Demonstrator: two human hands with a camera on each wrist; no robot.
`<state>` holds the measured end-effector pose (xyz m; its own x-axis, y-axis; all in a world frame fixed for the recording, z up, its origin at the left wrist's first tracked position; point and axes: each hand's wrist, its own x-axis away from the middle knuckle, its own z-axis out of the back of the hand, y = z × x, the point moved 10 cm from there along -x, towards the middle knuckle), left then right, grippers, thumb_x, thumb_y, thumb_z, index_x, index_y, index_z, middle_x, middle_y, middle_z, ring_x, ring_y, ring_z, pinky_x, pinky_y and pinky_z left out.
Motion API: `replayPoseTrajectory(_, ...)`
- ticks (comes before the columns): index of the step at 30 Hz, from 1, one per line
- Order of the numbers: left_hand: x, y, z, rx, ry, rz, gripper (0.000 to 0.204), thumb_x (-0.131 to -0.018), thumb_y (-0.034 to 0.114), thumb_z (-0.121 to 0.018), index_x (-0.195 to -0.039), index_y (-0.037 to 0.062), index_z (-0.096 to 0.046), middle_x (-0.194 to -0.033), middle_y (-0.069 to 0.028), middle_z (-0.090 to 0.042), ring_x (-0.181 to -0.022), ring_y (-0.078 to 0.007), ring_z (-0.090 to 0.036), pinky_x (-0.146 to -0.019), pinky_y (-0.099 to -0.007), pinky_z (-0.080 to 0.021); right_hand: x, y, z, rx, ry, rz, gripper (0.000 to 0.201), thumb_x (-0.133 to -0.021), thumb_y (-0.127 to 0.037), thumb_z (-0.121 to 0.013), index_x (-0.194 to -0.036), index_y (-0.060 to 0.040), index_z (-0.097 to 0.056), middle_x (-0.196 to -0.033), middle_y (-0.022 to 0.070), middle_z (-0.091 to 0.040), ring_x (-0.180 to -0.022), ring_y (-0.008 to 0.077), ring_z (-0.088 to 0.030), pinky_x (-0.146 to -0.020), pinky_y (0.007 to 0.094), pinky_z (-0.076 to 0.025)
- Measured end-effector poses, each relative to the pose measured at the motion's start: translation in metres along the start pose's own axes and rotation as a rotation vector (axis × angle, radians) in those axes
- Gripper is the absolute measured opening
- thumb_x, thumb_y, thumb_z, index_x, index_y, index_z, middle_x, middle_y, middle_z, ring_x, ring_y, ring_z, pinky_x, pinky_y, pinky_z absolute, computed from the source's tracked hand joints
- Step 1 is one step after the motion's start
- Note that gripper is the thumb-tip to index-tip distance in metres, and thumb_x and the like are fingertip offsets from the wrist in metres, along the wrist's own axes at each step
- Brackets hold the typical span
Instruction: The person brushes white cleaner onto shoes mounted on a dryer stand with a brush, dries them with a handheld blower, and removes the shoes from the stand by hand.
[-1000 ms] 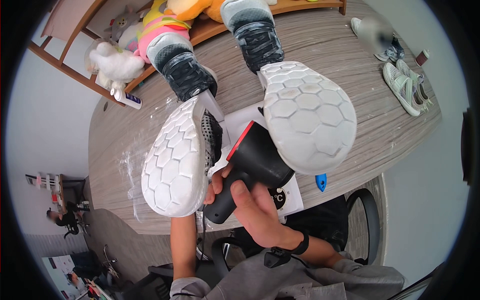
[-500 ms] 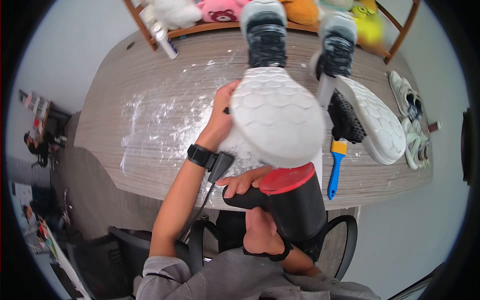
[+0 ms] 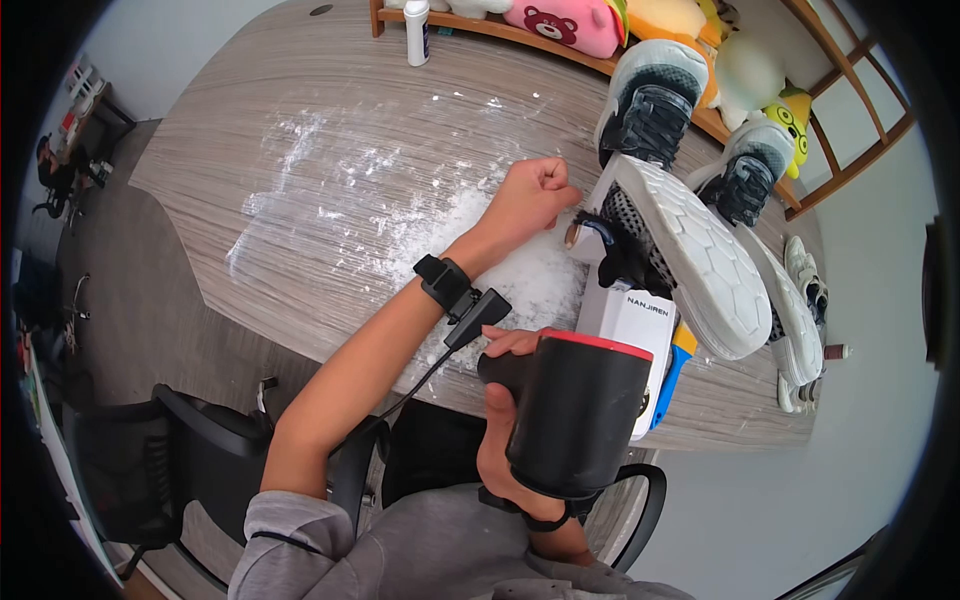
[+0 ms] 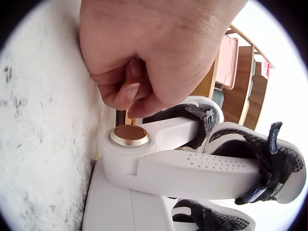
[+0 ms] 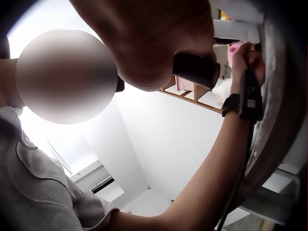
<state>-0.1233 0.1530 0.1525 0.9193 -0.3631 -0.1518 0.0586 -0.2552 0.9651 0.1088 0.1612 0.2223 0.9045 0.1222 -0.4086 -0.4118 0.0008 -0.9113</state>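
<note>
In the head view, my right hand point(image 3: 498, 440) grips the handle of a black hair dryer point(image 3: 580, 410) with a red rim, held low before the table edge. My left hand point(image 3: 530, 205), fingers curled with nothing visible in them, hovers beside a white shoe dryer point(image 3: 625, 312). The left wrist view shows that hand point(image 4: 149, 53) just above the dryer's round brown-topped knob point(image 4: 130, 134). Black-and-white shoes sit on the dryer's arms, including a near sneaker point(image 3: 700, 255) with its hexagon-patterned sole facing me and a dark-laced sneaker point(image 3: 655, 115) behind.
White residue point(image 3: 530, 290) covers part of the wooden table point(image 3: 220, 200). A blue-handled brush point(image 3: 670, 375) lies right of the dryer. Farther back stand a white bottle point(image 3: 417, 35) and a shelf of plush toys point(image 3: 570, 25). Other shoes point(image 3: 805, 270) lie at the right edge.
The view swung and the rack's shoes turned, shifting right. My left hand came from behind a shoe to the dryer's left side, fingers curled. The right hand kept holding the hair dryer, its barrel turning.
</note>
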Motion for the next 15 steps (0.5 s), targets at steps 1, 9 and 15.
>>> replayPoseTrajectory(1, 0.000, -0.002, 0.000, -0.008, 0.005, 0.017, 0.039, -0.087, 0.003, -0.065, -0.069, 0.0133, -0.032, -0.063, 0.0060, -0.039, -0.054, -0.0040, -0.043, -0.048, -0.0244, -0.037, -0.002, 0.002, 0.002, 0.031, 0.065, -0.070, 0.033, -0.095, -0.001, -0.059, -0.125, 0.0011, -0.045, -0.112, 0.0131, -0.056, -0.113, 0.0250, -0.057, -0.108, 0.0431, -0.042)
replayPoseTrajectory(9, -0.004, -0.008, 0.002, 0.005, -0.007, 0.001, 0.039, -0.087, 0.002, -0.065, -0.069, 0.0132, -0.032, -0.063, 0.0056, -0.039, -0.054, -0.0038, -0.043, -0.049, -0.0243, -0.037, 0.016, 0.052, 0.013, -0.204, 0.274, -0.318, 0.051, -0.089, -0.002, -0.069, -0.133, 0.0021, -0.044, -0.131, 0.0136, -0.051, -0.121, 0.0239, -0.053, -0.103, 0.0390, -0.044)
replayPoseTrajectory(15, -0.011, -0.016, 0.005, 0.011, -0.012, -0.065, 0.038, -0.087, 0.001, -0.066, -0.069, 0.0117, -0.034, -0.064, 0.0072, -0.036, -0.063, -0.0022, -0.034, -0.051, -0.0243, -0.030, -0.023, 0.021, 0.027, -0.081, 0.449, -0.220, 0.058, -0.074, -0.003, -0.084, -0.120, 0.0000, -0.048, -0.121, 0.0125, -0.053, -0.106, 0.0189, -0.058, -0.088, 0.0338, -0.052)
